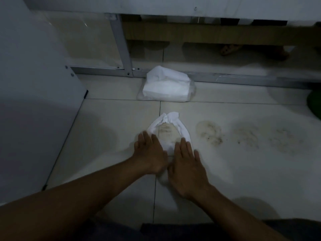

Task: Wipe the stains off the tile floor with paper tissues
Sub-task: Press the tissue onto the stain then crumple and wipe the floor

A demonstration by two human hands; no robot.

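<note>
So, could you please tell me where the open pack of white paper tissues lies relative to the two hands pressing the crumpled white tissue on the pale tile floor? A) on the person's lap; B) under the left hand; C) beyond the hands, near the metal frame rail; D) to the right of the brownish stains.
C: the open pack of white paper tissues lies past the left hand and right hand, by the metal frame rail.

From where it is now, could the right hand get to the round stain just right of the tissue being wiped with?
Probably yes. The right hand lies flat on the crumpled tissue, and the nearest stain sits just beyond and to its right on bare tile floor, with nothing between them.
</note>
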